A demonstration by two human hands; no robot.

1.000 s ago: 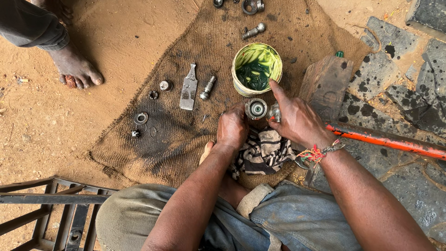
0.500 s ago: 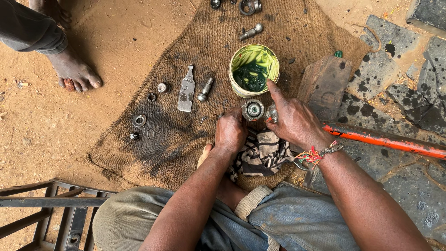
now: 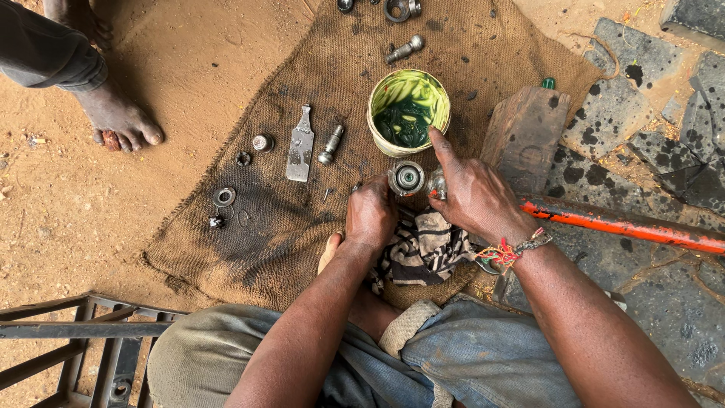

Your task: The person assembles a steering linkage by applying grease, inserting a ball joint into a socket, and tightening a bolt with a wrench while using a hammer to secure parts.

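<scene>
Barely anything has shifted: left hand and right hand keep a closed grip on the round metal part, beside the green grease tub on burlap.

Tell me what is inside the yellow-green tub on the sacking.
The tub holds dark green grease, smeared up its inner wall. The right hand reaches its index finger over the rim. Whether anything lies beneath the grease cannot be seen.
</scene>
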